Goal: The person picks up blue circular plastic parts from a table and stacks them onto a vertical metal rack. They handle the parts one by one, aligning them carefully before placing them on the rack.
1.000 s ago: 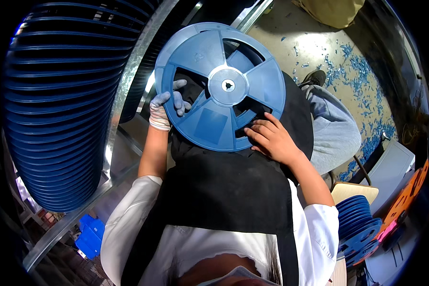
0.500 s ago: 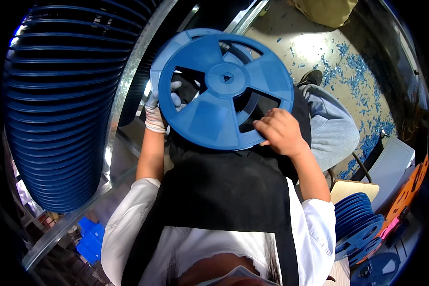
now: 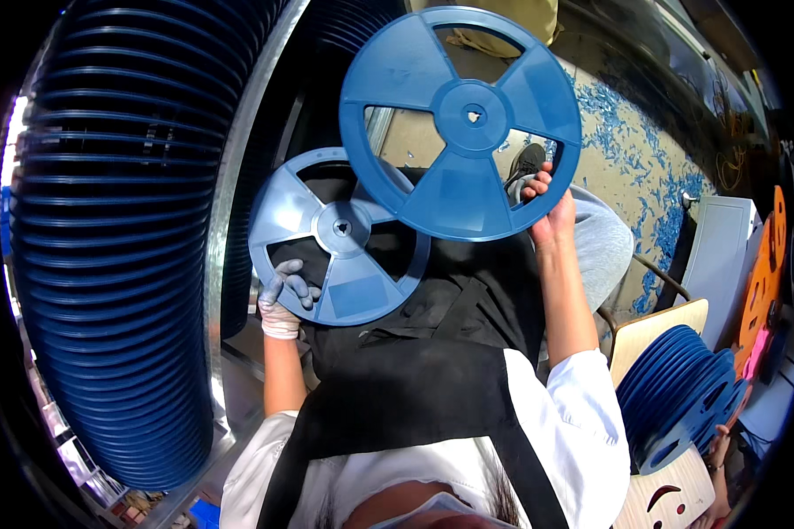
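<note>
The right hand [image 3: 549,212] pinches the rim of a dark blue disc [image 3: 461,123] at its lower right edge, thumb on the near face and fingers wrapped behind — the disc is lifted above the lap, its flat face turned toward the camera, hub hole near the middle and three spokes fanning out, one down and two up to either side. The gloved left hand [image 3: 284,300] grips a paler blue disc [image 3: 339,236] at its lower left rim, fingers curled over the edge; this one lies lower, over the black apron [image 3: 415,388], also face-on and partly overlapped by the dark disc. Being round, neither has a long axis. To the left a long row of blue discs [image 3: 115,247] stands on edge against a metal rail [image 3: 238,176]. At the lower right a smaller stack of discs [image 3: 679,388] leans by a wooden board [image 3: 657,326]. The floor [image 3: 644,150] is pale, strewn with blue shavings.
</note>
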Tool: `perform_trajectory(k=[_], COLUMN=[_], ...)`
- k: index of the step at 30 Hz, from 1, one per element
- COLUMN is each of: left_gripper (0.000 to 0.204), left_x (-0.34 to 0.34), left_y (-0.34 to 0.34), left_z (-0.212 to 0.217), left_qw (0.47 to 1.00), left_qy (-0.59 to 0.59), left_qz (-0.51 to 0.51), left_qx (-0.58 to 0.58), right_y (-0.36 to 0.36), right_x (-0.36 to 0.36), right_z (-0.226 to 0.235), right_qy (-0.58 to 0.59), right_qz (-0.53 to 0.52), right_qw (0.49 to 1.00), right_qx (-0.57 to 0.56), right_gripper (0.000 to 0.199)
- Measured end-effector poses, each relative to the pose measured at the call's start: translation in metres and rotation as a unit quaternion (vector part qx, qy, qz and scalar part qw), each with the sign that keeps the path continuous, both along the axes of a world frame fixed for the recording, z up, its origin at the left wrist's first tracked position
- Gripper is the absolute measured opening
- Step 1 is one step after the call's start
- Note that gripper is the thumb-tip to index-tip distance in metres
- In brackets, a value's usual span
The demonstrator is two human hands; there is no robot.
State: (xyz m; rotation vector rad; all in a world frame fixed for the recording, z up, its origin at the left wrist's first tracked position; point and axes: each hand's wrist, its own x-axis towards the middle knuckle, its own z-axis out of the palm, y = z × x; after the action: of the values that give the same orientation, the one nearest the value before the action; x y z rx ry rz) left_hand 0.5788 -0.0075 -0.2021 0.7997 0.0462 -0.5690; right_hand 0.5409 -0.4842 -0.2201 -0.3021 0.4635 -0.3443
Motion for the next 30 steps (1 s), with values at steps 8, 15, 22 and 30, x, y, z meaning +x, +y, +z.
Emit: perform_trajectory(k=[8,15,22,30], left_gripper=[0.044,0.043,0.043,0.046], left_x=[0.003,0.000,0.004,0.007], left_y=[0.004,0.006,-0.003,-0.002], left_z=[-0.002,0.001,0.012,0.021], left_qw=[1.000,0.999,0.997,0.994], left_qy=[0.017,0.048,0.073,0.094], left_qz=[0.007,0.018,0.010,0.003], left_qx=[-0.006,0.020,0.013,0.053], right_y=[0.000,-0.005,-0.010,0.021], right_x=[0.042,0.070,0.102,0.152], right_z=[-0.007,-0.017,-0.020,0.042], right_qy=[-0.013,0.022,0.023,-0.001], right_qz=[0.040,0.055,0.078,0.097], right_qw=[0.999,0.998,0.996,0.844], right_qx=[0.019,0.007,-0.046,-0.528], right_gripper=[0.018,0.016,0.021,0.038])
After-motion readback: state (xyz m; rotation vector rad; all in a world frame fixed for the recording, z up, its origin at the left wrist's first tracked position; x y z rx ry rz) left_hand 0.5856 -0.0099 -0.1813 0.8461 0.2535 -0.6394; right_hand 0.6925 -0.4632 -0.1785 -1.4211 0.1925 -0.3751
